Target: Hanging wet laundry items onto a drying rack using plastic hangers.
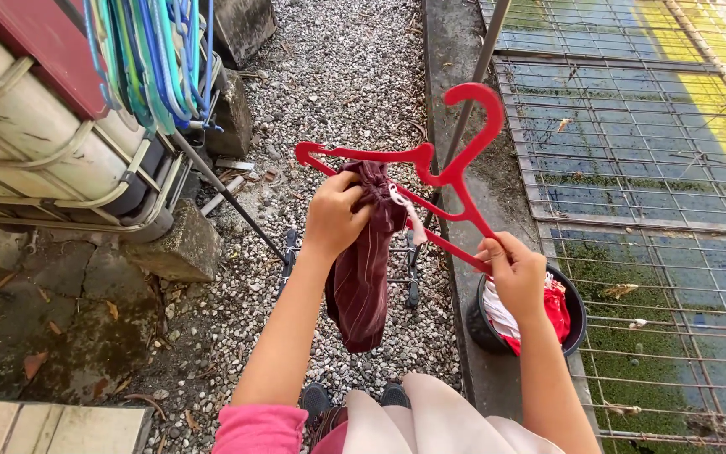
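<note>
Left hand (335, 214) grips a maroon striped garment (361, 277) against a red hanger (430, 172); right hand (514, 269) pinches the hanger's other arm. Threading looks underway; next calls for spreading the fabric. A laundry basin (571, 324) sits below.

We have open air over the gravel (338, 76) straight ahead, far of our hands. To the left, a bunch of blue and green hangers (149, 59) and a slanting dark rod (228, 195) crowd the way (the white tank (35, 126) stands behind them). To the right, a grey pole (476, 80) rises beside the wire mesh (649, 168). Near right, a black bucket (577, 324) blocks the low ground.
</note>
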